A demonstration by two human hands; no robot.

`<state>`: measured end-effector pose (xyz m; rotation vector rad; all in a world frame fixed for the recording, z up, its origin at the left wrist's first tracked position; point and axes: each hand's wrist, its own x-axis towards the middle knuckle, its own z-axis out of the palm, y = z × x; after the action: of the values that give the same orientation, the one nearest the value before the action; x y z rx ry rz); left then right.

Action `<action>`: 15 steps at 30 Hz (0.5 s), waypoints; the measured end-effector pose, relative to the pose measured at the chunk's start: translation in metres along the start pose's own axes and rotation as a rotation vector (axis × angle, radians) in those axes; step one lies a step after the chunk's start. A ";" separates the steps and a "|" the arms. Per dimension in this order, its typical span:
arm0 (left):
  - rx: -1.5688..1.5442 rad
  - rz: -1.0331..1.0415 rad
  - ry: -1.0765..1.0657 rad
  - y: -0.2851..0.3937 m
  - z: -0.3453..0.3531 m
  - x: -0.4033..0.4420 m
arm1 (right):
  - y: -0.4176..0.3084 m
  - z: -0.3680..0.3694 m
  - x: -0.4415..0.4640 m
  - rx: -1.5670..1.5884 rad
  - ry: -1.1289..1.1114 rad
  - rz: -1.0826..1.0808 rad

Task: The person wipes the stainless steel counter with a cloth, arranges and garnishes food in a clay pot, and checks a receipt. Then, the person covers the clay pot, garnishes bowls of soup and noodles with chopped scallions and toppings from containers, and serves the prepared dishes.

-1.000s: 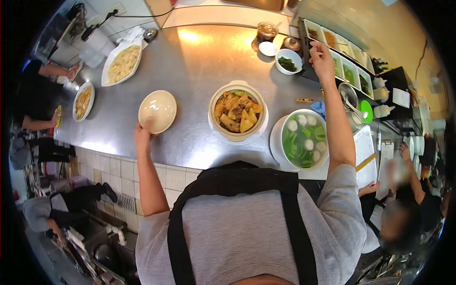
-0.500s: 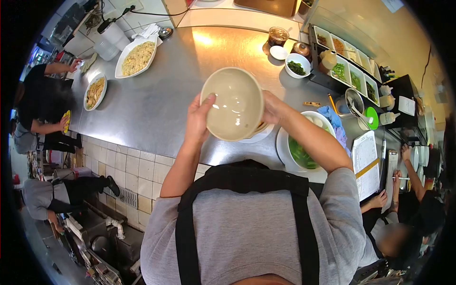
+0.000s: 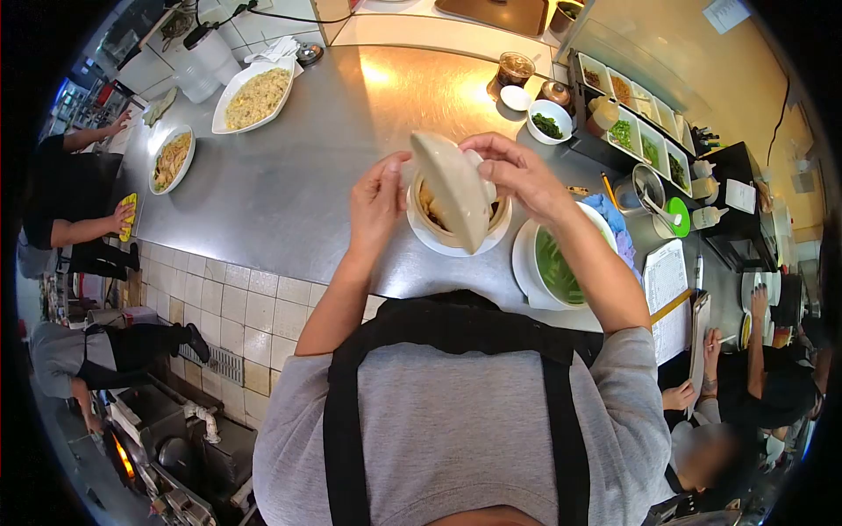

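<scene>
A beige ceramic lid [image 3: 452, 197] is tipped nearly on edge above a beige pot. My right hand [image 3: 522, 175] grips it from behind, on the right, by its knob. Dark and yellowish food shows inside the pot [image 3: 424, 230], partly hidden behind the lid. Under the pot is a white plate [image 3: 438, 248]. My left hand [image 3: 379, 200] is at the pot's left side, fingers curled together; I cannot make out what they hold, if anything. Beside my right forearm stands a white bowl of green vegetables [image 3: 561, 272], partly covered by the arm.
A dish of fried rice [image 3: 257, 96] and a bowl of noodles [image 3: 172, 162] stand at the left. At the right are a bowl of dark greens [image 3: 550, 121], garnish trays [image 3: 649, 145], a blue cloth [image 3: 607, 223] and an order pad [image 3: 668, 289]. Co-workers stand on both sides.
The lid has turned from face-up to nearly upright, uncovering more of the pot. My left hand has let go of its rim; my right hand has shifted to the knob.
</scene>
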<state>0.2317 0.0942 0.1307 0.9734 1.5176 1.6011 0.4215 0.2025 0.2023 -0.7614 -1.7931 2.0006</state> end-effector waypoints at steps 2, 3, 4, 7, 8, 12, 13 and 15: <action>0.032 -0.009 0.084 -0.016 -0.019 -0.004 | -0.005 0.000 0.002 -0.642 0.071 -0.157; 0.040 -0.058 0.091 -0.023 -0.030 -0.007 | -0.006 0.000 0.002 -0.961 0.107 -0.236; 0.048 -0.108 0.097 -0.031 -0.041 -0.012 | 0.001 0.001 0.005 -1.092 0.133 -0.303; 0.023 -0.247 0.061 -0.063 -0.061 -0.026 | 0.021 0.010 0.017 -1.326 0.076 -0.240; 0.006 -0.292 0.042 -0.073 -0.063 -0.031 | 0.030 0.011 0.022 -1.367 0.066 -0.243; -0.038 -0.373 -0.065 -0.097 -0.062 -0.042 | 0.047 0.016 0.038 -1.453 0.063 -0.270; -0.045 -0.384 -0.075 -0.102 -0.061 -0.042 | 0.048 0.017 0.040 -1.455 0.073 -0.278; -0.058 -0.405 -0.101 -0.107 -0.051 -0.038 | 0.050 0.016 0.042 -1.482 0.055 -0.241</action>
<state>0.2044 0.0426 0.0209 0.6516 1.4784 1.2804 0.3832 0.2067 0.1474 -0.8015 -2.9496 0.1974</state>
